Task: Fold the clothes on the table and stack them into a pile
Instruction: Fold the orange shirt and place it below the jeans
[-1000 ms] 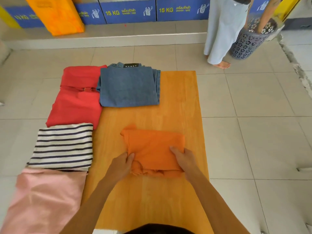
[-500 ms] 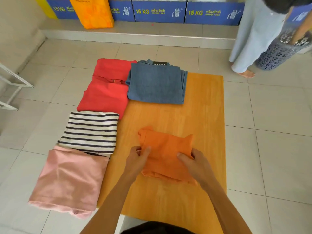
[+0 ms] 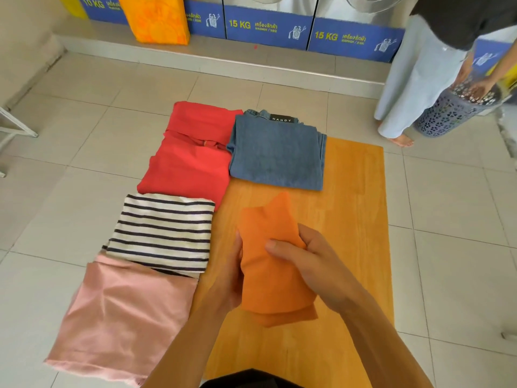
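Nearby, striped top [image 3: 165, 231] perhaps overlaps pink garment [image 3: 123, 317] beside hands-held orange cloth [image 3: 274, 278].

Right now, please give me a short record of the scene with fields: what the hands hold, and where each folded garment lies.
held item: orange cloth, folded, lifted above the table
left hand: grips the cloth's left edge
right hand: grips its right side, thumb on top
far row: red garment, denim garment beside it
left column: striped shirt, then pink garment nearest
stack: not yet made
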A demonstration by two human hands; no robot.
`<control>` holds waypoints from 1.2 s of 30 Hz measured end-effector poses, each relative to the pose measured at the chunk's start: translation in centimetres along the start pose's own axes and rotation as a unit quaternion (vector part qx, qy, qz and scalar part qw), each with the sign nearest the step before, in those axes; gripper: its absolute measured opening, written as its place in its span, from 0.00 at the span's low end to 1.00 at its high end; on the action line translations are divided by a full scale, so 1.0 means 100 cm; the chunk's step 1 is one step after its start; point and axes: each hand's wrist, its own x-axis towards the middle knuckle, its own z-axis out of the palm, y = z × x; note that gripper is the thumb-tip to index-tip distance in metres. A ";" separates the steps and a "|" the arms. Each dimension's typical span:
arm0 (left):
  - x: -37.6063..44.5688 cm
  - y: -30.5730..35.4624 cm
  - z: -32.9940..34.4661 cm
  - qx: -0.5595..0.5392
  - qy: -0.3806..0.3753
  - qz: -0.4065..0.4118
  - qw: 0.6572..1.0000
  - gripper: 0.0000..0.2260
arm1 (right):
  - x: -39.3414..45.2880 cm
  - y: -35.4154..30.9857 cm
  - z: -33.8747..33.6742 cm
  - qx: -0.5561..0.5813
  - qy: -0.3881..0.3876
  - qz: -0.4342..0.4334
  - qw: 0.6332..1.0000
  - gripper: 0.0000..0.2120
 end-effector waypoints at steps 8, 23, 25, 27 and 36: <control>-0.005 0.067 -0.046 0.098 0.024 -0.021 0.995 0.23 | 0.043 -0.004 -0.018 0.064 0.124 0.007 0.990 0.09; 0.106 0.148 -0.044 0.487 0.211 0.106 0.841 0.18 | 0.165 0.106 -0.066 -0.111 0.265 0.156 0.945 0.09; 0.111 0.145 -0.041 0.541 0.212 0.107 0.807 0.16 | 0.166 0.119 -0.068 -0.116 0.276 0.163 0.940 0.09; 0.111 0.144 -0.037 0.548 0.196 0.101 0.807 0.10 | 0.164 0.125 -0.070 -0.128 0.302 0.149 0.933 0.08; 0.114 0.132 -0.032 0.554 0.206 0.101 0.800 0.16 | 0.153 0.121 -0.072 -0.199 0.329 0.132 0.914 0.12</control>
